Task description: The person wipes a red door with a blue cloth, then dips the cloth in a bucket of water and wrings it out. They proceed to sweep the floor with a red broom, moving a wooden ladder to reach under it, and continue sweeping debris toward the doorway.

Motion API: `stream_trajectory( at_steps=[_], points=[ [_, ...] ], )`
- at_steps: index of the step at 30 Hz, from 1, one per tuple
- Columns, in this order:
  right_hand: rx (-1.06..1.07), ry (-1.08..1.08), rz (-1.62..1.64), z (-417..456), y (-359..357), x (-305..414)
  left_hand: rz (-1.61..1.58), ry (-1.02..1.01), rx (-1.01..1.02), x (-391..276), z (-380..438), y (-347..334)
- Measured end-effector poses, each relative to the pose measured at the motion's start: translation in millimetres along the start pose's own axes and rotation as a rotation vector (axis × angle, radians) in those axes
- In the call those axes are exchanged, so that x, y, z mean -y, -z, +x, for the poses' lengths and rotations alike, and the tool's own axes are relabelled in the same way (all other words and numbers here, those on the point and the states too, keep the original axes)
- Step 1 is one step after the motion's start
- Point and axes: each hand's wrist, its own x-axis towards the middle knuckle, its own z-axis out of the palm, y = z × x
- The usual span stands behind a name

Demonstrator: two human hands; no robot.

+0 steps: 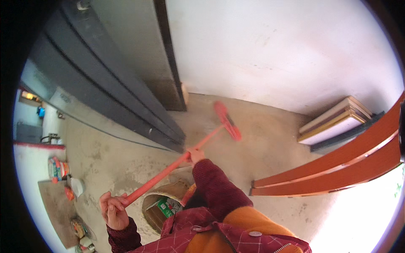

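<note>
A long red handle (158, 175) runs slantwise from the lower left up to a red mop or broom head (226, 120), which is blurred and lies at the concrete floor. My left hand (114, 208) is at the handle's upper end, its fingers curled about the tip. Farther down the shaft, my right hand (195, 155) is closed around it. Below the handle, close to my body, a round bin or basket (148, 202) holds a green printed package (165, 207) and brown cardboard.
A dark grey door (120, 95) stands at the left, an orange-brown door (322, 167) at the right. Framed panels (332, 121) lean on the white wall (269, 53). A brown board or table (57, 212), a white bowl (77, 186) and a colourful tub (59, 168) are far left.
</note>
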Motion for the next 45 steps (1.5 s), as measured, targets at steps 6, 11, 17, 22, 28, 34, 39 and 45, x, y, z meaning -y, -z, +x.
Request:
stream_trajectory(
  at_steps=[6,11,17,22,28,34,39,45],
  points=[
    [0.038,-0.106,-0.608,-11,-56,-6,0.142,-0.054,-0.544,25,-68,-17],
    [0.025,-0.213,-0.782,-52,-9,-87,0.19,0.007,-0.57,-1,-127,-10],
    [0.4,-0.432,-0.908,-133,42,-133,0.304,-0.084,-0.397,-67,-167,-17],
    [0.301,-0.587,-0.659,-159,88,-116,0.136,-0.293,0.111,-77,-162,-31],
    [0.131,-0.453,-0.71,-133,136,-102,0.143,0.04,0.35,-36,-192,5],
    [0.287,-0.481,-0.676,-125,180,-16,0.013,0.861,-0.6,191,-333,146],
    [0.244,-0.849,-0.58,-138,198,29,1.125,1.388,0.113,349,-512,211],
    [0.084,-0.623,-0.789,-164,219,-5,0.92,1.666,-0.058,424,-568,169]
  ],
)
